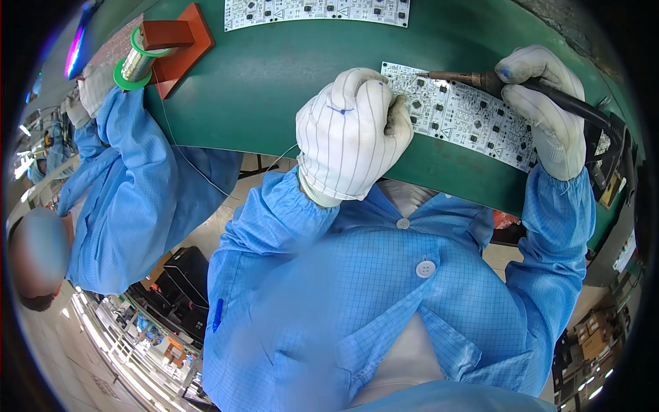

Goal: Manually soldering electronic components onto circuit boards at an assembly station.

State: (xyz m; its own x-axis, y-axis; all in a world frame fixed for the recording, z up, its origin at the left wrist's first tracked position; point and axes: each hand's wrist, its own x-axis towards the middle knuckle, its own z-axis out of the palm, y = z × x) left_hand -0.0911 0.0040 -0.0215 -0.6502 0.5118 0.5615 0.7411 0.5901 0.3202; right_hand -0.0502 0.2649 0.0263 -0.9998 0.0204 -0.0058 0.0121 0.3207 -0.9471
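Note:
My right hand [549,103], in a white glove, is closed round a soldering iron [491,82]. The iron points left, its tip at the upper left part of a white circuit board [467,117] dotted with small black parts. Beside that board's left end is my left hand [353,134], in a striped white glove with its fingers curled shut. Thin solder wire [180,147] loops from a spool [139,63] with green rims and meets this glove near the wrist. The wire's end among the fingers is hidden.
A reddish-brown stand [189,48] carries the spool on the green bench top [274,89]. More white boards [316,10] lie at the far edge. To the left sits a co-worker in a blue smock [130,185]. The iron's black cable [583,106] bends down at the right.

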